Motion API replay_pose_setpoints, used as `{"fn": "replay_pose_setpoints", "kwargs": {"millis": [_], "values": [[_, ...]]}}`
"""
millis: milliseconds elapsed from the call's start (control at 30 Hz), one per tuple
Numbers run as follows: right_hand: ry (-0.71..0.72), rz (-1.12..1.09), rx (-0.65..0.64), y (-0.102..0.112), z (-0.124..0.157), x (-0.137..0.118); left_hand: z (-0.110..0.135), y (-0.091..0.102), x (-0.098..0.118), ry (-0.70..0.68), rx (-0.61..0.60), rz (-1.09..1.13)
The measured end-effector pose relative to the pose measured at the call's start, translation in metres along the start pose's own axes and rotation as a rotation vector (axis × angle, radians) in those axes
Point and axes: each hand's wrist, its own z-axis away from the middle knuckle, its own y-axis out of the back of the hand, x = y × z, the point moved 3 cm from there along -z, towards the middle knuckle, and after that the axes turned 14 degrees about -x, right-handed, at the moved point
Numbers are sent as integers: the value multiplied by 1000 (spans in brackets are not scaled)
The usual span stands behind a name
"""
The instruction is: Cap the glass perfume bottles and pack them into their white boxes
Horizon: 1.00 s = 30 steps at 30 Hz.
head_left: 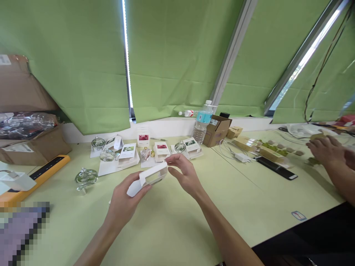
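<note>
My left hand (126, 195) grips a small white cardboard box (154, 175) with a window cut in its side, and a flap stands out at the left end. At the box's right end, my right hand (184, 173) has its thumb and fingers around the corner. Left of the hands, a round clear glass bottle (85, 177) rests on the table beside a small silver cap (81, 190). Beyond them are white boxes with a green picture (127, 150) and a red picture (161, 148), and a glass bottle with a gold part (145, 154).
A water bottle (201, 123) and a brown carton (216, 131) stand at the back. To the left lie an orange power strip (52, 170) and cartons (36, 144). A black phone (276, 168) and white charger (242, 157) lie right, near another person's hands (328, 149).
</note>
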Motion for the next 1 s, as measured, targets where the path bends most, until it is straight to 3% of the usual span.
{"fn": "replay_pose_setpoints", "kwargs": {"millis": [100,267,400,633,900,1000], "values": [[102,-175,-63,-6,3,-7,-2,0,-1,26,-24,193],[85,-202,-67,-12,4,-6,-2,1,5,6,69,363],[57,-185,-81,-12,3,-3,2,2,11,-35,119,309],[63,-129,-142,-11,3,-7,4,2,6,-26,-30,211],[-12,-375,-92,-16,4,-3,4,-1,6,-23,-58,243],[-41,-347,-98,-17,3,-3,4,-2,7,2,-70,241]]}}
